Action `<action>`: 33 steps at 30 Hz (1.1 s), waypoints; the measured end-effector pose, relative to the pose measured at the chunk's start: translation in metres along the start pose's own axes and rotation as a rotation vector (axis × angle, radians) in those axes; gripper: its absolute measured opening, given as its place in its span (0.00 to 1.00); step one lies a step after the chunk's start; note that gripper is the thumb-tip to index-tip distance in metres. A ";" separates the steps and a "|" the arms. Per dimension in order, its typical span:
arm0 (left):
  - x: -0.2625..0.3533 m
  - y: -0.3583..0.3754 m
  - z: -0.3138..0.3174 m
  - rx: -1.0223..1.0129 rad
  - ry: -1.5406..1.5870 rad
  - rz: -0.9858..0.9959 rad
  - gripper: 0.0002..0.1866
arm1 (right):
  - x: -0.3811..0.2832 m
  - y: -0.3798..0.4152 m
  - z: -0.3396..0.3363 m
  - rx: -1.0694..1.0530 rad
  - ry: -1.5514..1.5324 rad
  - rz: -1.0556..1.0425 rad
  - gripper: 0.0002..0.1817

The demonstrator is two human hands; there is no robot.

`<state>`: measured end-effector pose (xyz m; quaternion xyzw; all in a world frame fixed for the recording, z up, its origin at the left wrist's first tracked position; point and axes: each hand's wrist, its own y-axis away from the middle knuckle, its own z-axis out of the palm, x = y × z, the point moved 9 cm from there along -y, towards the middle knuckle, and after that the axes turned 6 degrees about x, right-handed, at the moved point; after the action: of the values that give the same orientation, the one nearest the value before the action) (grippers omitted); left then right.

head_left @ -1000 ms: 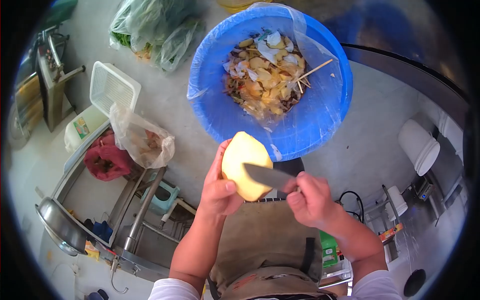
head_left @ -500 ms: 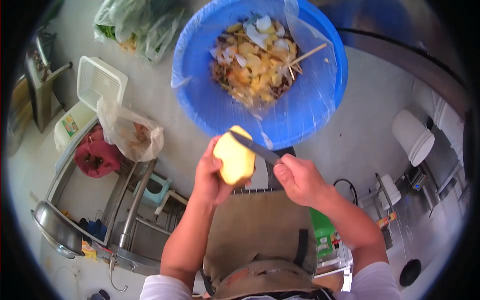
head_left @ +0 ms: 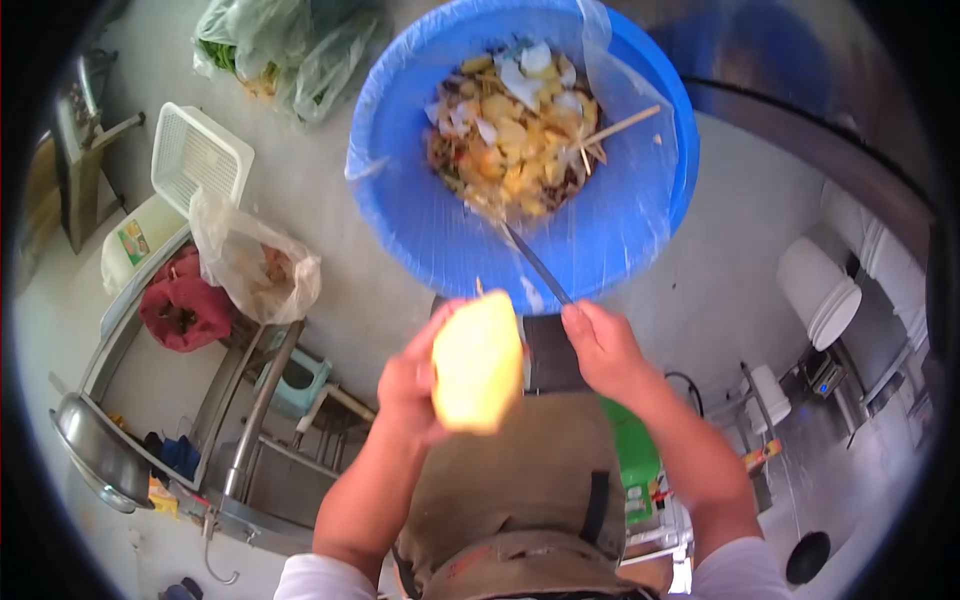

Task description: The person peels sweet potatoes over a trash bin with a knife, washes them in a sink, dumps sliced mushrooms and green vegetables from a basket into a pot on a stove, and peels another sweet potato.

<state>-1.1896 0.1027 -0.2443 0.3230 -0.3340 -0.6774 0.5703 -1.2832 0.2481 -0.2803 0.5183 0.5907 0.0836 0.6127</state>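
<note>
My left hand is closed around a pale yellow peeled potato, its fingers behind and along the left side. In my right hand is a knife, held by the handle with the dark blade slanting up and left. The blade is apart from the potato and reaches over the near side of a blue tub. A clear plastic liner covers the tub's inside, and a heap of peelings and food scraps lies in it with thin wooden sticks on top.
At left are a white plastic basket, a clear bag, a dark red bag and a metal rack. Green vegetables in plastic lie at the upper left. White buckets stand at right.
The knife has left the potato and swung up and forward over the tub. My left hand and the potato have moved down, closer to me.
</note>
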 end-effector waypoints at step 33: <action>0.026 0.061 0.111 0.010 -0.377 0.051 0.35 | 0.041 0.016 0.006 -0.011 -0.457 0.332 0.21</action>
<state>-1.2497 0.0786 -0.1324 0.1848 -0.4464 -0.7096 0.5129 -1.2584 0.2811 -0.2965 0.6099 0.3439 0.0672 0.7108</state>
